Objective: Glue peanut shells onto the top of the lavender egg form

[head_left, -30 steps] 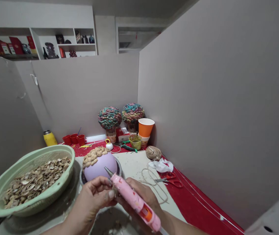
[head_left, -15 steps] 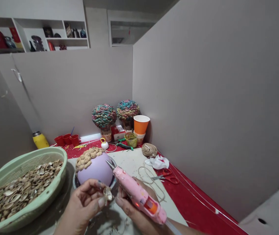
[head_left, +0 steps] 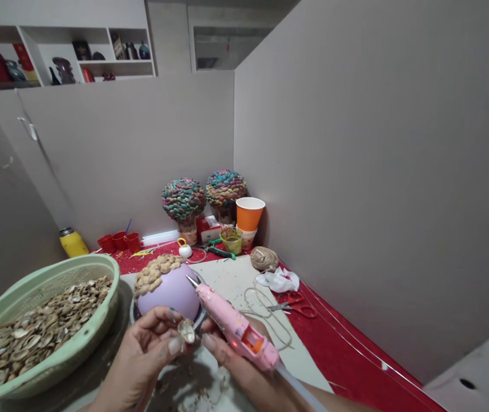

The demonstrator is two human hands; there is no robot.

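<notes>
My left hand (head_left: 144, 349) pinches a half shell (head_left: 186, 331) between thumb and fingertips, its hollow side showing. A pink glue gun (head_left: 238, 326) rests in my right hand (head_left: 236, 357), which is closed around it, its nozzle pointing up and left. Just behind my hands, a purple ball (head_left: 171, 296) sits in a bowl, with rows of tan shells (head_left: 154, 273) covering its upper left. At the left stands a green basket (head_left: 113, 286) full of shell halves (head_left: 34, 335).
Behind are two colourful ball-topped trees (head_left: 183, 200), an orange cup (head_left: 250, 214), pliers (head_left: 221, 252) and red cups (head_left: 119, 241). Twine (head_left: 264, 258), white tissue (head_left: 279, 280) and red scissors (head_left: 298, 304) lie to the right. A grey partition (head_left: 356, 160) rises beyond them.
The shell in my left hand has turned so its hollow faces the camera more. The glue gun has shifted slightly left, and its orange part shows less. The camera view has shifted slightly.
</notes>
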